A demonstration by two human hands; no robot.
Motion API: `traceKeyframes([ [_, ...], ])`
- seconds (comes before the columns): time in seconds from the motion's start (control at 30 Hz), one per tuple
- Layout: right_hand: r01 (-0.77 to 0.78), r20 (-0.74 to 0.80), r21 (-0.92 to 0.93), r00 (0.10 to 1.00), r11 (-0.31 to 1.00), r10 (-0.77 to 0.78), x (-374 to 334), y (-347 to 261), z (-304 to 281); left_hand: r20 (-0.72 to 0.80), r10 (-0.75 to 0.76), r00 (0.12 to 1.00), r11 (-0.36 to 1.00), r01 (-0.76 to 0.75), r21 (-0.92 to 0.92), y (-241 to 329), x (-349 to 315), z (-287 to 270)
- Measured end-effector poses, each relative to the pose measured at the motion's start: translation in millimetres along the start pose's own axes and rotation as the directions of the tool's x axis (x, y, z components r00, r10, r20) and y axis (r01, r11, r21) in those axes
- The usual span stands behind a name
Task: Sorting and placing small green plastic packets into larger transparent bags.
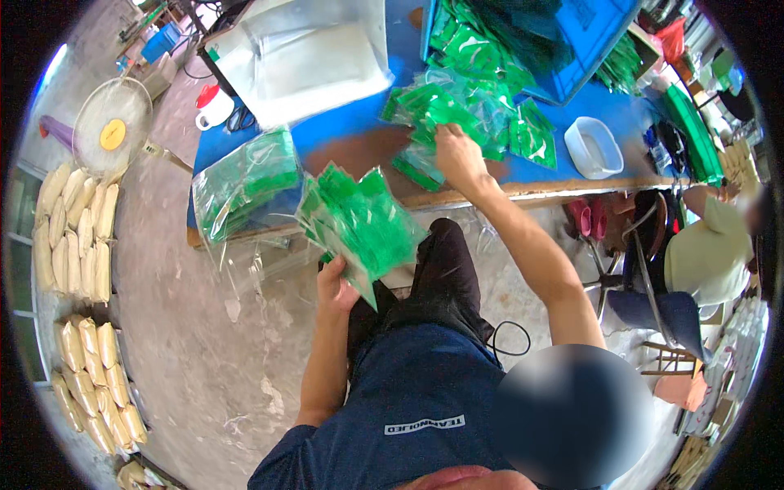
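Observation:
My left hand is closed around the lower end of a fanned bunch of green packets in clear plastic, held above my lap in front of the table edge. Over on the table, my right hand has its fingers pinched together on a green packet at the near side of a loose heap of packets. Its fingertips partly cover what they grip. To the left, a large clear bag with more green packets inside lies at the table's front edge, its open end hanging over.
A blue crate stands tilted behind the heap. White plastic sheets or bags lie back left, near a red-and-white jug. A translucent tub sits right on the blue table. Another person sits at far right.

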State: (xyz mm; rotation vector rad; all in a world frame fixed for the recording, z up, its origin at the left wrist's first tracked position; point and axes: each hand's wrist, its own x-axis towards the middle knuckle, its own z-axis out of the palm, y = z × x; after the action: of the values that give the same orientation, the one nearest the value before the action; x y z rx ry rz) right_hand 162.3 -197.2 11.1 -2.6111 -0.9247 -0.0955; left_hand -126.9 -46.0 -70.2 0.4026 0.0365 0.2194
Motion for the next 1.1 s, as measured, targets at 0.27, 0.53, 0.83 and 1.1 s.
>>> traceKeyframes([
  [0.27,0.055,-0.137,0.949,0.958,0.31,0.251,-105.2,-93.7,0.7,0.138,-0.018,0.99,0.922,0.07,-0.38,-11.1,50.6,43.3],
  [0.53,0.204,0.005,0.8,0.938,0.564,-0.347,-15.9,-64.5,-53.3,0.099,0.375,0.922,0.618,-0.329,0.714,50.7,93.2,75.2],
  [0.83,0.251,-0.093,0.789,0.951,0.56,-0.295,-6.6,-74.1,30.1,0.215,0.284,0.934,0.305,-0.301,0.904,72.3,129.0,41.6],
  [1.1,0.318,-0.09,0.77,0.912,0.553,-0.399,1.9,-85.1,19.6,0.126,0.193,0.973,0.54,-0.213,0.814,89.0,128.2,57.2],
])
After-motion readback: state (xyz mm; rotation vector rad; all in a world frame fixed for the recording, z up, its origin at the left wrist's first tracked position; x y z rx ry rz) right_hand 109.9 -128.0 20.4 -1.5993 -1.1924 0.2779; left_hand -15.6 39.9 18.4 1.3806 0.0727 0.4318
